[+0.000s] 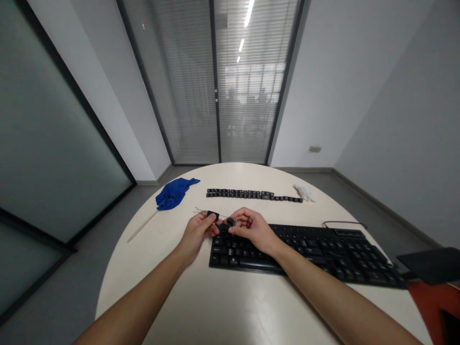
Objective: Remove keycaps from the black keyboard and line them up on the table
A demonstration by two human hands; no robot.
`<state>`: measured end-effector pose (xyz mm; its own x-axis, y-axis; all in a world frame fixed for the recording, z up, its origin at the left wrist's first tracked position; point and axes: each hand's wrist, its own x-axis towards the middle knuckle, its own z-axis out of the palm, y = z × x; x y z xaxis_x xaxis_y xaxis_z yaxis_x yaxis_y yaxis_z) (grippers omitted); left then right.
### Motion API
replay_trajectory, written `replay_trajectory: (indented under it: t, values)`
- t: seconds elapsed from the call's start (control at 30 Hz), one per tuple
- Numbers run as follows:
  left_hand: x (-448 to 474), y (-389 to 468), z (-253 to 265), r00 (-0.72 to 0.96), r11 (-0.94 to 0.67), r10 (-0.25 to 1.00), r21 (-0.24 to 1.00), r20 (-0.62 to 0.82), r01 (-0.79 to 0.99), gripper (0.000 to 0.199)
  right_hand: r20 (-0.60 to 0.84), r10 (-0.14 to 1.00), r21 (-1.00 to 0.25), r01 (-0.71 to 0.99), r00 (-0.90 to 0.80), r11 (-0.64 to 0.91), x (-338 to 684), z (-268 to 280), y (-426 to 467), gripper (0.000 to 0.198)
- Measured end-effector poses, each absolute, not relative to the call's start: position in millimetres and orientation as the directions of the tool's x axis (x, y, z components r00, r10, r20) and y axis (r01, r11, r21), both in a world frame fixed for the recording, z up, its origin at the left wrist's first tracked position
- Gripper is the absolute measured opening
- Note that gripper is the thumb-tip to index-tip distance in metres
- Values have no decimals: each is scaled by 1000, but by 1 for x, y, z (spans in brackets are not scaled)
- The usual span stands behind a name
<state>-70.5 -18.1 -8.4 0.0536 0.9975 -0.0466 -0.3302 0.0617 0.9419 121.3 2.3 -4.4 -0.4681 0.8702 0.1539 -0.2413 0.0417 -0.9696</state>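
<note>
My left hand is closed on the black handle of a wire keycap puller, whose thin wires stick out on both sides. Close beside it, my right hand pinches a small black keycap at the puller's wire end. Both hands are over the left part of a black keyboard, and my right forearm crosses above it. Farther back on the table, several loose black keycaps lie lined up in rows.
At the left of the round pale table lie a blue cloth and a thin wooden stick. A crumpled white tissue rests at the back right. A black cable curves behind the keyboard. A dark armrest stands at the right edge.
</note>
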Motion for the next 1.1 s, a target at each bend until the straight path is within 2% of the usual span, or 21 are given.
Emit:
replay_trajectory:
  t: [0.4, 0.83, 1.1]
  values:
    - [-67, -20, -6, 104, 199, 980, 864, -170, -462, 21, 198, 905, -975, -175, -377, 141, 118, -1, -6, 34]
    - [-66, -22, -4, 138, 206, 978, 839, -157, -503, 18, 167, 913, -981, -159, -373, 115, 119, -5, -4, 37]
    - [-66, -21, -2, 164, 292, 956, 810, -243, -509, 12, 213, 917, -976, -122, -337, 182, 118, -9, -7, 32]
